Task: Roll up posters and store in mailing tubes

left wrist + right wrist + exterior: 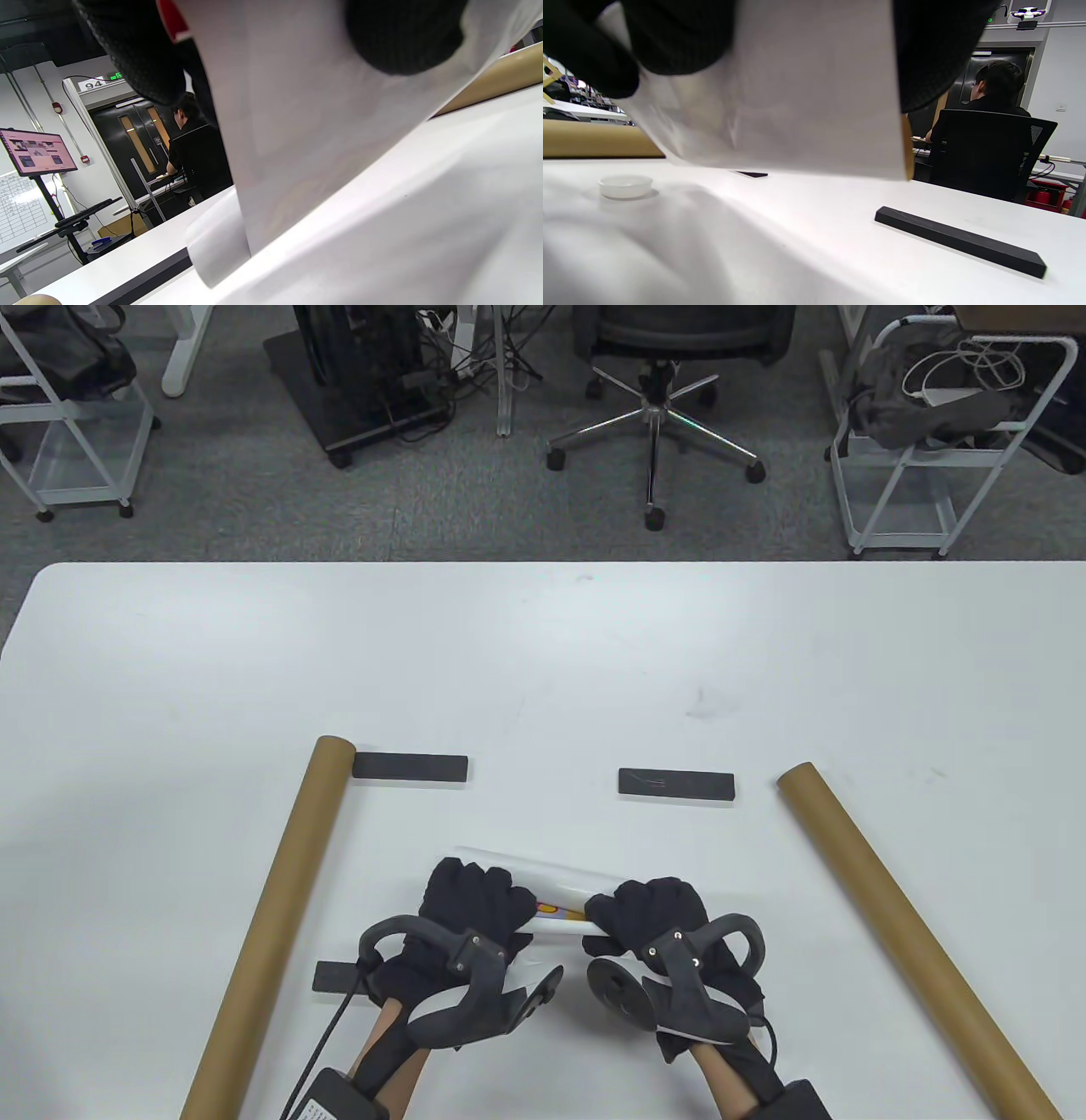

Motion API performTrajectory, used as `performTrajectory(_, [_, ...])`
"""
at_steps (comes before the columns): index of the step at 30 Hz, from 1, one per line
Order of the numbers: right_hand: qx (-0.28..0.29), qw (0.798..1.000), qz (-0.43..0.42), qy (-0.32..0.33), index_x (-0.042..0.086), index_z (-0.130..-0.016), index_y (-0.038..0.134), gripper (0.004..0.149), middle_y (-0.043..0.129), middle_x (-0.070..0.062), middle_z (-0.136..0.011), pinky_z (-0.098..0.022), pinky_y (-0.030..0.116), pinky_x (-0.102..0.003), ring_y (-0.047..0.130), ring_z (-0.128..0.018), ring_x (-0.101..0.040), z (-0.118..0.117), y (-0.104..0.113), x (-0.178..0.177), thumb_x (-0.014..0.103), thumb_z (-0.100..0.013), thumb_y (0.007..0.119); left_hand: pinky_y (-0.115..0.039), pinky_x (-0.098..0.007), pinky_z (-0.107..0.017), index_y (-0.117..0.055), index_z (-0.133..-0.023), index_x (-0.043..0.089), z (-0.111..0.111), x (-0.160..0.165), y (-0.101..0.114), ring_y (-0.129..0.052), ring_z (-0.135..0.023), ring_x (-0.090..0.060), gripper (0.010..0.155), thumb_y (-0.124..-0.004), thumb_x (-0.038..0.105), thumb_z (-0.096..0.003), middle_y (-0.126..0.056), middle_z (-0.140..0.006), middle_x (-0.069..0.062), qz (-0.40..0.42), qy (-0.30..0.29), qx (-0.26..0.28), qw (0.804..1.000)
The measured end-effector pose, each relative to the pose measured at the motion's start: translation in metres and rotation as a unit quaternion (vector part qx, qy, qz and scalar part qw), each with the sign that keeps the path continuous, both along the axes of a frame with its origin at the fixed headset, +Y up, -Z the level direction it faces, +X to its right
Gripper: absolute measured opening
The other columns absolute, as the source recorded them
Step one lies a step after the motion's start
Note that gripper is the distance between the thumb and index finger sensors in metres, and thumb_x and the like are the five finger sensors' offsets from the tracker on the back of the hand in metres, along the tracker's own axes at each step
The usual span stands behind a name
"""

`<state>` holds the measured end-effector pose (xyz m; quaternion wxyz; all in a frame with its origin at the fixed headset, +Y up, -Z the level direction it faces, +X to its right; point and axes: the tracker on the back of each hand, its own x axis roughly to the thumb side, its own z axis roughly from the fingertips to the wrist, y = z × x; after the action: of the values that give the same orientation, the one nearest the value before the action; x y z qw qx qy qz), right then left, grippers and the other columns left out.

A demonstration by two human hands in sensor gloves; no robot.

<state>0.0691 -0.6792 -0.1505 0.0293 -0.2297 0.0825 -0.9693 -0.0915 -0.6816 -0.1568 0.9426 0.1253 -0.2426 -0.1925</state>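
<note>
Beyond my white table (543, 661) lies grey carpet (212, 500), with a black swivel chair (657, 381) far centre, and white wire carts far left (68, 432) and far right (933, 449).

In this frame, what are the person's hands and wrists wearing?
Both the left hand and right hand wear black knit gloves. A dark grey ring-shaped tracker is strapped to the back of each. A black cable runs from the left tracker to a labelled black box at the wrist.
</note>
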Motion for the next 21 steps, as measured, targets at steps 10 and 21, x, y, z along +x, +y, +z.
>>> performTrajectory(10, [-0.012,1.0,-0.019,-0.02,0.024,-0.083,0.08,0.045,0.088,-0.004,-0.074,-0.064,0.072,-0.062,0.092,-0.058,-0.03,-0.004,-0.004,0.013,0.043,-0.045,0.066,-0.083,-0.041,-0.071,-0.072,-0.092,0.041,0.008,0.002,0.009,-0.103,-0.063,-0.006,0.051,-0.071,0.051,-0.0421,-0.094,-0.081,0.017,0.069,-0.031,0.042,0.996])
performTrajectory(21, [0.008,0.999,-0.036,-0.015,0.02,-0.094,0.069,0.057,0.088,0.004,-0.064,-0.063,0.076,-0.057,0.093,-0.05,-0.023,-0.003,-0.002,0.011,0.043,-0.042,0.071,-0.081,-0.043,-0.072,-0.079,-0.093,0.039,0.004,-0.001,0.009,-0.101,-0.063,-0.009,0.051,-0.067,0.048,-0.0444,-0.093,-0.081,0.015,0.053,-0.013,0.028,0.998])
